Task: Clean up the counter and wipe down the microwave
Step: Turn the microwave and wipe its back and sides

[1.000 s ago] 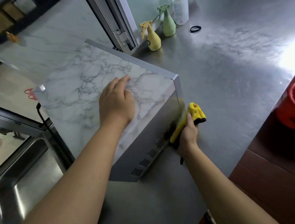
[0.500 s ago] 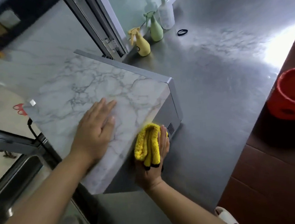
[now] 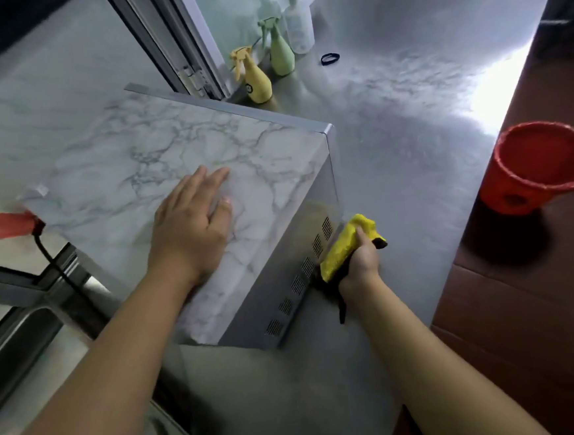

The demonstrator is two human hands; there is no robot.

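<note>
Wiping down the microwave right now, and working on its grey right side wall. Resting the left hand flat on top of the microwave, with its fingers straight and loose, gripping nothing, most likely steadying the box. Squeezing a yellow cloth in the right hand, with its fingers curled tight round the folded cloth. Pressing the cloth against the lower part of the microwave's side wall, right by the little air slots, low down where the wall meets the bench. Probably calling next for a long rub along that wall, pushing firmly but gently over the slots so no cloth fluff catches in them, then moving on to the parts not yet wiped. Sitting on the bench, the microwave, turned at a slant, with a white and grey marble pattern on top and plain grey metal on the side. Trailing off from the microwave's left side, a black cord. Standing behind the microwave, a yellow spray bottle, a green spray bottle and a clear bottle, with a black hair band lying near them. Sitting far to the right of the microwave, past the bench edge, a red bucket.
</note>
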